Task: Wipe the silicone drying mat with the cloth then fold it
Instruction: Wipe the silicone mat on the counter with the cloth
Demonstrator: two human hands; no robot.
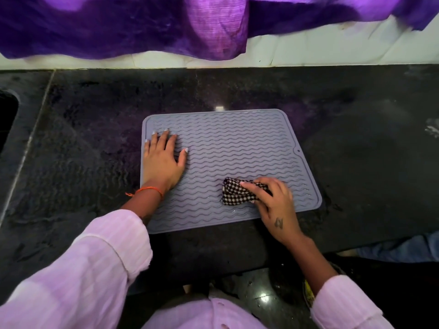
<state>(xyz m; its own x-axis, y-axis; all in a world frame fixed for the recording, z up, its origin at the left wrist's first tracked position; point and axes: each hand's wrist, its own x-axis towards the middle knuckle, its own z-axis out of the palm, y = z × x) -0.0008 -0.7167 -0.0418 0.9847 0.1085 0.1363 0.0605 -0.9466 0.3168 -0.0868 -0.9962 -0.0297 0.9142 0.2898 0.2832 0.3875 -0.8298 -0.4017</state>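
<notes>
Dark polished stone desk; grey wave-ribbed silicone drying mat lies flat on it, near the front edge.

Grey wavy-ribbed mat lies flat — bunched checked cloth on its near-right part.

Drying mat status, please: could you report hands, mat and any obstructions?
Left hand flat on mat, pinning it. Right hand grips checked cloth on mat's near right part. Mat unfolded on dark counter. Nothing in the way.
</notes>
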